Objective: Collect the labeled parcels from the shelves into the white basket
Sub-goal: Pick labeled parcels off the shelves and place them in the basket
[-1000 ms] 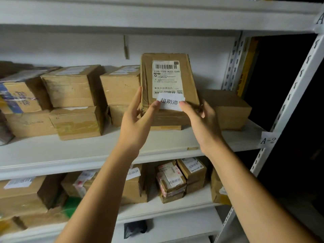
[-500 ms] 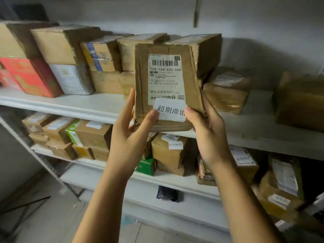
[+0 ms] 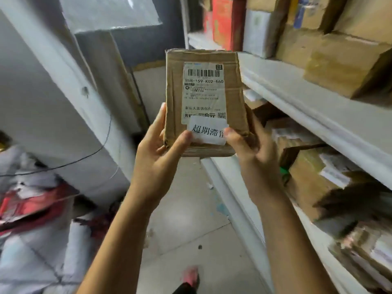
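Item: one labelled parcel [image 3: 204, 100], a flat brown cardboard packet. Location: held upright in mid-air at the centre of the view, clear of the shelves [image 3: 301, 98] that run along the right, printed side towards the camera. Markings: a shipping label [image 3: 203, 81] with barcode on the upper front and a white paper slip [image 3: 209, 133] with large characters near the lower edge. Hold: the left hand [image 3: 157, 149] is curled round the lower left edge, thumb pressed on the front beside the slip and fingers behind. The right hand [image 3: 246, 145] grips the lower right corner, thumb on the slip's right end, its fingers mostly hidden behind the card. Handling, as judged: thin and probably light, since it stands from its lower end without sagging. The corrugated card is stiff enough but creased along its edges. The bare card should give good friction, while the tape and label are likely slicker. The slip looks only lightly fixed, so a sliding thumb might peel it. Best taken by the two long side edges or flat beneath; one hand would likely do. Contents unknown, so set it down rather than drop it. Destination: the white basket cannot be made out, and the blurred white and red shapes [image 3: 31, 204] at near left are not identifiable. Other stock: brown boxes [image 3: 343, 66] on the shelves at right.
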